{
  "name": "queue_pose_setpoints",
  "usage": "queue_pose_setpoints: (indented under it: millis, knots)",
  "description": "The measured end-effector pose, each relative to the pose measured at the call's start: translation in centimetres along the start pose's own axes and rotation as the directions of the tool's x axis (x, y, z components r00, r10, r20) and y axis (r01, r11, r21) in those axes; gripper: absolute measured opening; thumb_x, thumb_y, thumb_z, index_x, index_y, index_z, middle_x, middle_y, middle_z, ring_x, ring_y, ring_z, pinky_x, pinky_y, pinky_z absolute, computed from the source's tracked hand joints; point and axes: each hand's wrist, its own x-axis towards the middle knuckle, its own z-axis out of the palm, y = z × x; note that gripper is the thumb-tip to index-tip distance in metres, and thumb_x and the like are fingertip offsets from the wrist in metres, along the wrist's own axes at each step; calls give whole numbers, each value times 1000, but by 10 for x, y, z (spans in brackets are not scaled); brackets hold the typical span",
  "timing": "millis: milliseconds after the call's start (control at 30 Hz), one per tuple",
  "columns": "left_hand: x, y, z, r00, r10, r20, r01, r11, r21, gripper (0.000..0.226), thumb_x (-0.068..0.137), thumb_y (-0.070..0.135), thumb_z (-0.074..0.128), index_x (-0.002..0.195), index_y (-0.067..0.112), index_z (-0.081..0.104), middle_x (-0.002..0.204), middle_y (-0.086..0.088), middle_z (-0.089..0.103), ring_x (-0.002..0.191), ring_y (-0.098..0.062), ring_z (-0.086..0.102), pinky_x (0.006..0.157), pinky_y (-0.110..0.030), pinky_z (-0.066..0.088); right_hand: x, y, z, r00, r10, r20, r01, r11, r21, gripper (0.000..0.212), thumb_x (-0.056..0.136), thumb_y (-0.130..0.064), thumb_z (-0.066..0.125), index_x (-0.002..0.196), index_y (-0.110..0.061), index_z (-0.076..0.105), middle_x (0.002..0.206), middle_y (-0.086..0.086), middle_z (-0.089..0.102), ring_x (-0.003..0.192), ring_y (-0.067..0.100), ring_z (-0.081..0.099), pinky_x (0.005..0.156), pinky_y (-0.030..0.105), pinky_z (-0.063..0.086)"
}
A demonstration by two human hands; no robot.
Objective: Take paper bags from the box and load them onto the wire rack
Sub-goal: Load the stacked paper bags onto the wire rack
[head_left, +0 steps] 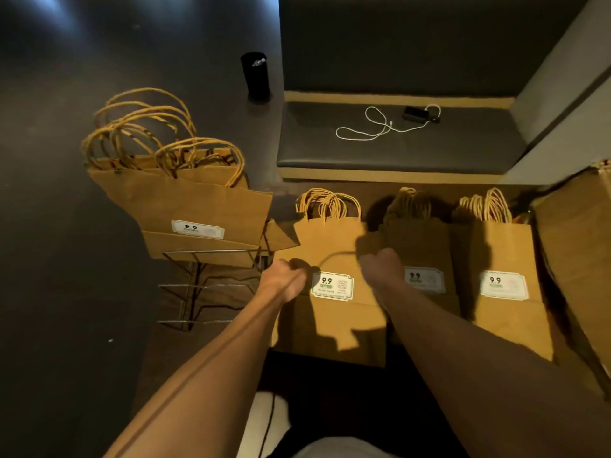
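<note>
Two hands, mine, both curled into fists over the nearest paper bag [334, 259]: left hand [281, 279] and right hand [380, 266]; a dark thin strand runs between them, hold unclear. Two more bags [506, 252] stand right of my right hand; wire rack [205, 285], holding bags, left of my left.

The wire rack [211, 285] has its lower tiers bare and open from the front, while its top tier is filled by a bundle of paper bags [185, 200] whose looped handles rise above it. Three stacks of bags [334, 259] stand side by side, touching, leaving no gap between them. Dark floor [66, 259] left of the rack lies open. The bench [396, 143] behind blocks the far side.
</note>
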Motion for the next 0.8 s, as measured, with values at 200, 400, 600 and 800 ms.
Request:
queue_pose_setpoints:
  millis: [200, 400, 600, 800]
  knots:
    - [5, -5, 21, 986, -164, 33, 163, 986, 24, 40, 94, 29, 55, 124, 3, 58, 124, -15, 60, 115, -31, 56, 89, -31, 46, 18, 14, -4, 987, 114, 113, -105, 991, -86, 33, 93, -14, 55, 118, 7, 55, 107, 19, 60, 91, 30, 56, 70, 28, 38]
    - [8, -8, 25, 985, -173, -5, 173, 985, -29, 30, 89, 26, 59, 105, 2, 67, 102, -13, 64, 93, -26, 59, 75, -30, 44, 26, 17, 0, 977, 167, 130, -156, 984, -91, 29, 91, -14, 54, 116, 0, 55, 103, 11, 54, 94, 28, 53, 76, 29, 38]
    - [9, -9, 26, 984, -180, -12, 180, 983, -30, 22, 90, 23, 58, 88, 2, 63, 94, -14, 60, 93, -30, 61, 69, -29, 42, 39, 22, 19, 958, 244, 150, -248, 969, 2, 47, 66, -27, 55, 110, -16, 42, 106, 6, 47, 88, 24, 39, 78, 34, 39]
    - [9, -7, 28, 983, -178, -39, 176, 984, -40, 21, 93, 23, 55, 78, 8, 56, 91, -10, 58, 85, -23, 56, 68, -30, 44, 37, 32, 24, 960, 265, 89, -261, 964, -57, 65, 75, -32, 57, 133, -6, 45, 132, 11, 51, 117, 29, 52, 96, 37, 42]
